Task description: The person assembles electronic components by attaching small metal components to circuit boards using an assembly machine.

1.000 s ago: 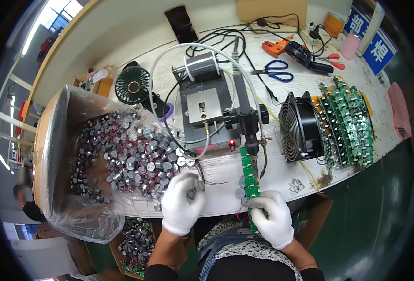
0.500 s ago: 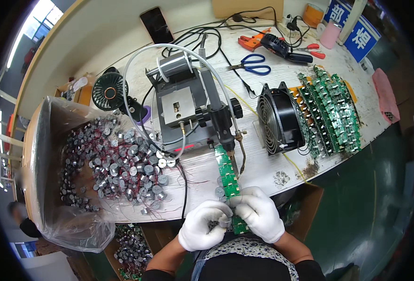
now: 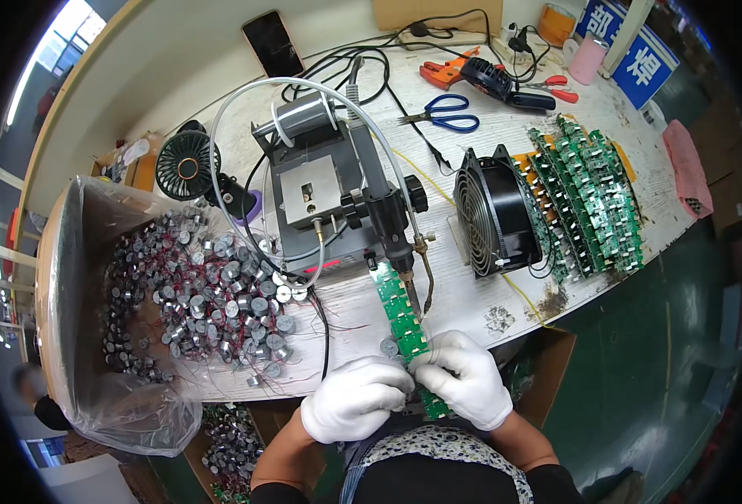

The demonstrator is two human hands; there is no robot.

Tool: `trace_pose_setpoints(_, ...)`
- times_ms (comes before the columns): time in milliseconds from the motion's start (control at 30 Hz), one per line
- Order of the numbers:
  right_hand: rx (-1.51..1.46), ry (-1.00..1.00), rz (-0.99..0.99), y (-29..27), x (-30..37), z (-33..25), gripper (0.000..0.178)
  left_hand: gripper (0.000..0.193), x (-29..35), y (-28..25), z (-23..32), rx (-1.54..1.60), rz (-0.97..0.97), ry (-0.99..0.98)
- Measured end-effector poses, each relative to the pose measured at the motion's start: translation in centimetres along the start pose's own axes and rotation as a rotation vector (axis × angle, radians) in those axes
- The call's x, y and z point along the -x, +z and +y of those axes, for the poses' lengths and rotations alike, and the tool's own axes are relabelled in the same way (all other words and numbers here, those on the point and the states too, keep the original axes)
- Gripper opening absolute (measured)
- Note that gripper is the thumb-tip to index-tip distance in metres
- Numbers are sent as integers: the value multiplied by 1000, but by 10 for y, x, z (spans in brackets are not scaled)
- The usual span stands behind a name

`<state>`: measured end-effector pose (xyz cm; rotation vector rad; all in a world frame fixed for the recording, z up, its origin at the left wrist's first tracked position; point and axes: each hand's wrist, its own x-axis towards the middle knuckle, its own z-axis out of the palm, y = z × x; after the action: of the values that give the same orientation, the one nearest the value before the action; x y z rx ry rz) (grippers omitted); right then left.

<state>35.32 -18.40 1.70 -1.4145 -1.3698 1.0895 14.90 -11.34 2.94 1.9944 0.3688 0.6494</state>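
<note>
Hands have closed together since a moment ago: left hand and right hand both grip the green board strip, near worktop edge, under the iron.

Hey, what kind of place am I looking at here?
Most likely an electronics assembly bench in a workshop or factory: a grey soldering machine stands mid-table, stacked green circuit boards lie at the right, and a plastic-lined box of small silver cylindrical components sits at the left.

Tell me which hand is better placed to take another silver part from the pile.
Probably the left hand: it sits nearer the silver parts, while the right hand grips the green board strip.
</note>
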Motion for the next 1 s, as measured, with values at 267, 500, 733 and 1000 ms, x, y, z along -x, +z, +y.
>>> trace_pose_setpoints(267, 0, 43, 132, 7, 3, -2, 9, 26, 12, -24, -24, -373, 92, -56)
trace_pose_setpoints(500, 72, 13, 143, 11, 1, -6, 8, 26, -1, -11, -11, -701, 302, -106)
trace_pose_setpoints(733, 42, 21, 168, 13, 3, -2, 9, 27, -12, 16, -4, -555, 297, -85)
trace_pose_setpoints(1000, 78, 26, 195, 5, 1, -8, 15, 19, -11, 21, -9, -180, 343, -227)
